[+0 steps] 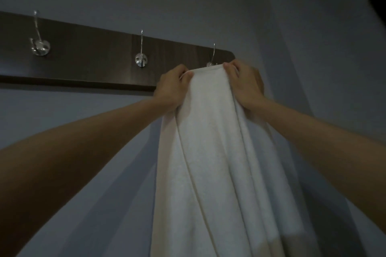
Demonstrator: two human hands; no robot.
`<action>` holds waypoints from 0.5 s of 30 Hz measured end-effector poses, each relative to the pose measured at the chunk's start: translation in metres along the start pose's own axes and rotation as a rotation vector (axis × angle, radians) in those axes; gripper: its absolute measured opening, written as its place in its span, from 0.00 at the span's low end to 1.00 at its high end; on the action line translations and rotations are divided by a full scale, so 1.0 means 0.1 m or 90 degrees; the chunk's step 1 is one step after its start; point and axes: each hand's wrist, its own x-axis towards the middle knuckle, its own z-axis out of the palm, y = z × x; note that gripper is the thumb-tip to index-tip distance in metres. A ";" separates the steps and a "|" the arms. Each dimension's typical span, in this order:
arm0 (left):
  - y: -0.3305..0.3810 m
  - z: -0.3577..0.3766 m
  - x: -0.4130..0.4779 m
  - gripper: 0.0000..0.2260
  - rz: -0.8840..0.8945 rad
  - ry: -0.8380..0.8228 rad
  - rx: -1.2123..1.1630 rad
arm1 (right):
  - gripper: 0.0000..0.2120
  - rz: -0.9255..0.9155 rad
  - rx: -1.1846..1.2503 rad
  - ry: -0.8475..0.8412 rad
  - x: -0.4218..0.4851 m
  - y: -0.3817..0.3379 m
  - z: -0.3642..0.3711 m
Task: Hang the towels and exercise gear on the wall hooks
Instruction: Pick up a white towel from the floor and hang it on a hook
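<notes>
left hand (171,87) grips white towel (215,152) top edge | right hand (243,83) grips other corner | edge at rightmost hook (213,54) of rack (94,56)

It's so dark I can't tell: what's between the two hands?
In the head view, the top edge of the white towel spans from the left hand to the right hand, below the rightmost hook.

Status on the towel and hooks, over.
Left hand and right hand both grip white towel top edge. Towel up at rightmost hook, catch not visible. Nothing blocking.
</notes>
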 end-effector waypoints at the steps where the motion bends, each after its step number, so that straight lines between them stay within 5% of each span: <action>1: -0.01 0.01 0.05 0.08 0.007 0.009 0.014 | 0.16 0.002 0.005 0.007 0.04 0.03 0.04; 15: -0.07 0.39 0.90 0.13 0.106 0.191 0.283 | 0.12 -0.021 0.092 0.064 0.91 0.63 0.54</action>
